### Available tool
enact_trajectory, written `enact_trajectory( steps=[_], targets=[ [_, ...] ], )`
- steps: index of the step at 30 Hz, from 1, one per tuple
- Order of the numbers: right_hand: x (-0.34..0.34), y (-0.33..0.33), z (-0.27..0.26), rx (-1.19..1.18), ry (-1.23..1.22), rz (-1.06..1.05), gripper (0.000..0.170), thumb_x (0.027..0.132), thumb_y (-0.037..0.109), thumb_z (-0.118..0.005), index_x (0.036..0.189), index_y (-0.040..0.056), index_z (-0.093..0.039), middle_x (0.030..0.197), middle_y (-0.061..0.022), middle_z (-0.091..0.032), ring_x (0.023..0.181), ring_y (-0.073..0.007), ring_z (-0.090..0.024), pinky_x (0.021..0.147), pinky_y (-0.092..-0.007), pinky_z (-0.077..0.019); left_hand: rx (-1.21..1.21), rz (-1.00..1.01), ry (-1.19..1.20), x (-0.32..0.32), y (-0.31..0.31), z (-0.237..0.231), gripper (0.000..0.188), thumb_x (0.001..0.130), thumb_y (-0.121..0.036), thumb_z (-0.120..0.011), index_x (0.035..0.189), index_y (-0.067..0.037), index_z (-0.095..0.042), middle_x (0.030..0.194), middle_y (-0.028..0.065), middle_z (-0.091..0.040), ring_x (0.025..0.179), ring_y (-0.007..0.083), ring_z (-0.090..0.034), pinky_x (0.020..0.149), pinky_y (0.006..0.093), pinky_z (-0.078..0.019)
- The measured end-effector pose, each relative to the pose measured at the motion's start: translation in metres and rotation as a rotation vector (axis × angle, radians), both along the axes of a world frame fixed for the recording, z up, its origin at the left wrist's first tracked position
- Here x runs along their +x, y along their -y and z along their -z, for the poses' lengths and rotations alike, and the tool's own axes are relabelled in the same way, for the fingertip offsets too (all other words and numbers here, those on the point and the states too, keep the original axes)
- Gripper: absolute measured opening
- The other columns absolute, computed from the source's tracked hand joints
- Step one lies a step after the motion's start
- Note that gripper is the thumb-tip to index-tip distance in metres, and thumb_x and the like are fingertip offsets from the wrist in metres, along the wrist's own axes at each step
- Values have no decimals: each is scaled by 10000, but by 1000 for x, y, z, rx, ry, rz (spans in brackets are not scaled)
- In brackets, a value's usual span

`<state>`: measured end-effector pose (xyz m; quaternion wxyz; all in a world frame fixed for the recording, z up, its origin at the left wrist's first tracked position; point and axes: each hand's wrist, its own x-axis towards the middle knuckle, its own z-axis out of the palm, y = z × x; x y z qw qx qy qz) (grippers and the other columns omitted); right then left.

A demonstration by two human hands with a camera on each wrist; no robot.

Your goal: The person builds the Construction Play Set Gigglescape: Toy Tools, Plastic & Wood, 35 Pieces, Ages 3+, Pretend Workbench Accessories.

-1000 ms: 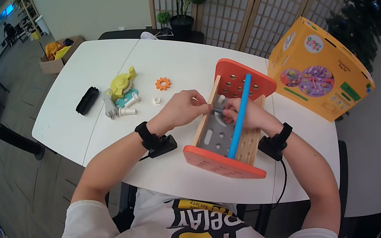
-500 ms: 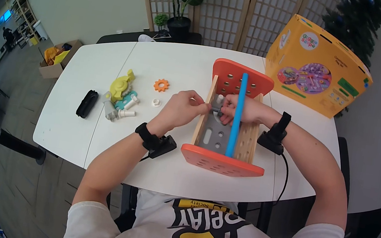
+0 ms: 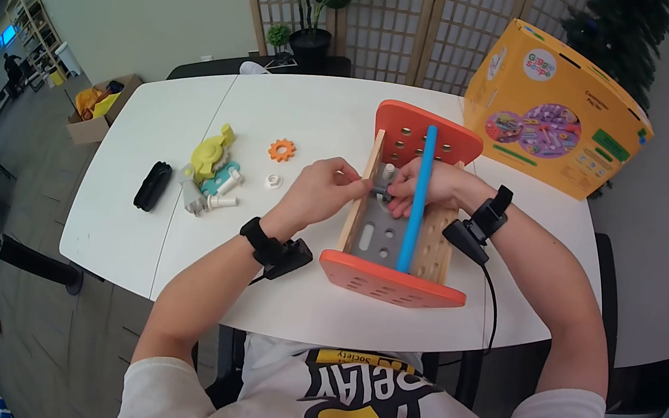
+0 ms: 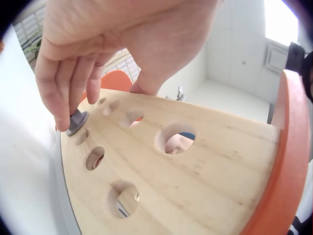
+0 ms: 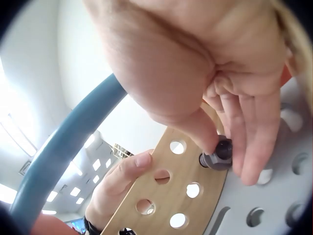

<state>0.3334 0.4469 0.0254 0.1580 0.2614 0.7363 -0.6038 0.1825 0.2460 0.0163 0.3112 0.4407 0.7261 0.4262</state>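
A toy toolbox has orange-red end panels (image 3: 393, 281), wooden sides with holes (image 5: 161, 196), a grey perforated base (image 3: 382, 243) and a blue handle bar (image 3: 415, 222). My left hand (image 3: 324, 194) is at the left wooden side. In the left wrist view its fingertips hold the round head of a grey bolt (image 4: 77, 122) against the outer face, while its thumb lies over the top edge. Inside the box, my right hand (image 3: 434, 185) reaches under the bar. Its thumb and fingers pinch a grey nut (image 5: 218, 157) at the inner face, beside dark threads.
Left on the white table (image 3: 121, 228) lie a yellow toy piece (image 3: 210, 153), teal and white pieces (image 3: 223, 183), an orange gear (image 3: 282, 150), a white ring (image 3: 273, 181) and a black case (image 3: 153, 185). Behind the toolbox stands a yellow carton (image 3: 560, 113).
The right wrist has turned slightly while its fingers stay at the nut. My left hand keeps its place at the bolt. The whole view has shifted a little.
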Motion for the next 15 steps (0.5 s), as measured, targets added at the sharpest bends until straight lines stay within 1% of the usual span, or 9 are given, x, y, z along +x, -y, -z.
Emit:
enact_trajectory(
  steps=[4, 7, 10, 12, 15],
  targets=[
    [3, 3, -2, 158, -72, -30, 241, 1022, 156, -638, 1045, -79, -683, 953, -158, -749, 839, -180, -760, 698, -266, -619, 13, 2, 9, -2, -1, 4, 433, 917, -376, -743, 1050, 32, -689, 1004, 193, -768, 935, 236, -738, 842, 331, -562],
    [4, 2, 1, 220, -84, -33, 247, 1027, 164, -633, 1053, -75, -693, 944, -144, -753, 821, -170, -757, 682, -256, -613, 18, -7, 6, 1, 1, 2, 436, 919, -383, -743, 1048, 30, -689, 1001, 190, -767, 931, 236, -738, 839, 332, -563],
    [7, 4, 8, 174, -159, 49, 223, 1000, 151, -673, 1046, -68, -673, 925, -144, -752, 794, -165, -752, 679, -258, -612, 22, -12, -5, 2, -1, 3, 438, 917, -385, -748, 1047, 29, -689, 996, 189, -767, 930, 235, -739, 833, 332, -565],
    [9, 4, 8, 167, -181, 60, 202, 966, 127, -715, 1032, -54, -654, 911, -141, -750, 778, -160, -748, 675, -257, -611, 22, -19, -1, 2, -2, 4, 438, 914, -386, -752, 1045, 28, -689, 993, 188, -768, 929, 235, -739, 829, 332, -566],
    [9, 3, 9, 142, -192, 103, 230, 905, 97, -782, 1011, -32, -625, 883, -130, -744, 766, -158, -743, 669, -254, -606, 39, -23, 13, 2, -2, 7, 442, 910, -386, -758, 1043, 29, -689, 986, 188, -769, 925, 235, -738, 824, 332, -566]
  ],
)
